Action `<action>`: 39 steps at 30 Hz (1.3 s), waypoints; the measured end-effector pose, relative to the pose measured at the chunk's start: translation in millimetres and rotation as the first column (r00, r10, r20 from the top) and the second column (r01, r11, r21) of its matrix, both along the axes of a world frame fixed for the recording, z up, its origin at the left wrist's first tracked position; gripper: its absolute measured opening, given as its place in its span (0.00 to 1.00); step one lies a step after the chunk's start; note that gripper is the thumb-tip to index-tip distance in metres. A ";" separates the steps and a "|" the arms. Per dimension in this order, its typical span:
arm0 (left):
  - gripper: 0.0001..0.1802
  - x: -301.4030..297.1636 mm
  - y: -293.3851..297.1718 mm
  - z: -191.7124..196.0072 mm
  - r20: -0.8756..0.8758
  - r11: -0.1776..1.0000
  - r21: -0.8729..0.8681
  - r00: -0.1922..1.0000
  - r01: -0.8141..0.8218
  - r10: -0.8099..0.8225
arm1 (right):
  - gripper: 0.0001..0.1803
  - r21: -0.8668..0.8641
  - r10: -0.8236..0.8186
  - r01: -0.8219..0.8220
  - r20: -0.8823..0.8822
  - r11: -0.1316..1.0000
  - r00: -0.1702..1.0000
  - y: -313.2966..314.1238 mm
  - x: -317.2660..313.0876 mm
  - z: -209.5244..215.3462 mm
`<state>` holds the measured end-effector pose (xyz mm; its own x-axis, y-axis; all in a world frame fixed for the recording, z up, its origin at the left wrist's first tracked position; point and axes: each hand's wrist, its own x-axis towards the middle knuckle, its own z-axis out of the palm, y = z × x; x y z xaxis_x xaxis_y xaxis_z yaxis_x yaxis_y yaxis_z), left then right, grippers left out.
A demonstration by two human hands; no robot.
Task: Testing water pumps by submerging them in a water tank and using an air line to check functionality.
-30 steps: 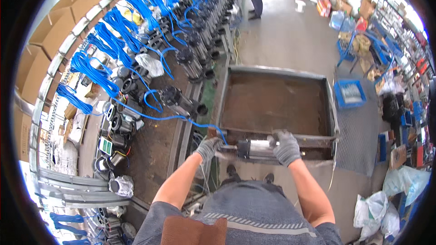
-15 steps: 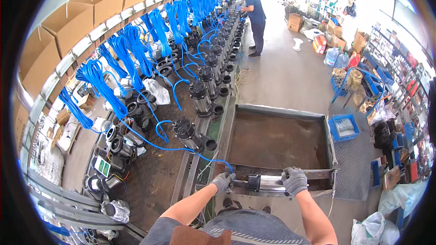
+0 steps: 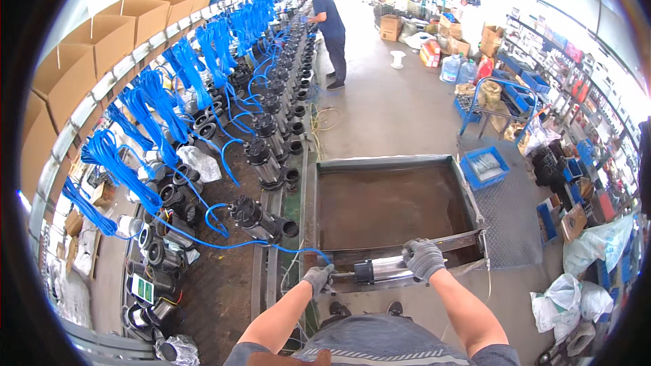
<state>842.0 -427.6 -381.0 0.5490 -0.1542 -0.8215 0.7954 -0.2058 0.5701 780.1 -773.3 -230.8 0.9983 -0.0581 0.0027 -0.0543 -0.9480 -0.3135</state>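
A submersible pump motor (image 3: 388,270), a shiny metal cylinder with a black collar and a thin shaft at its left end, lies crosswise at the near edge of a metal tank (image 3: 468,193). My right hand (image 3: 424,259), in a grey striped glove, is closed around the cylinder's right part. Also gloved, my left hand (image 3: 317,278) is closed at the shaft end, where a blue cable (image 3: 291,250) arrives. What exactly its fingers grip there is partly hidden. Brownish liquid (image 3: 393,200) fills the tank beyond both hands.
Left of the tank, a long bench carries rows of upright pumps (image 3: 251,218) with hanging blue cable coils (image 3: 115,166). Open cardboard boxes (image 3: 105,37) line a rail above. A blue crate (image 3: 485,166) and trolley (image 3: 498,105) stand right. Farther off, a person (image 3: 329,27) works at the bench.
The whole view has shifted, with the bench, tank and far person now farther left in the picture. The motor's right end sits slightly higher; both hands keep their places on it.
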 end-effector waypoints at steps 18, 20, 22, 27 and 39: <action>0.23 -19.7 3.3 29.1 0.448 0.964 0.177 0.855 0.200 -0.260 | 0.13 0.051 0.000 -0.004 0.075 0.999 0.997 -7.3 3.0 -11.9; 0.24 -15.1 23.6 19.7 0.762 0.731 0.643 -0.091 0.230 -0.641 | 0.12 0.047 -0.010 0.008 0.035 0.999 0.999 -6.2 4.2 -7.5; 0.21 -14.7 35.4 -14.9 0.841 0.826 0.444 0.158 0.346 -0.518 | 0.12 0.051 0.005 -0.008 0.055 0.999 0.998 -1.8 4.1 -7.3; 0.21 -13.0 2.7 28.7 0.205 0.983 0.055 0.962 0.173 -0.180 | 0.11 0.048 0.008 -0.010 0.048 0.999 0.999 -4.0 -4.8 -10.2; 0.16 -6.0 5.1 11.0 0.384 0.985 -0.163 0.923 0.059 0.009 | 0.09 0.063 -0.026 0.019 0.103 0.998 0.994 0.1 10.5 -4.5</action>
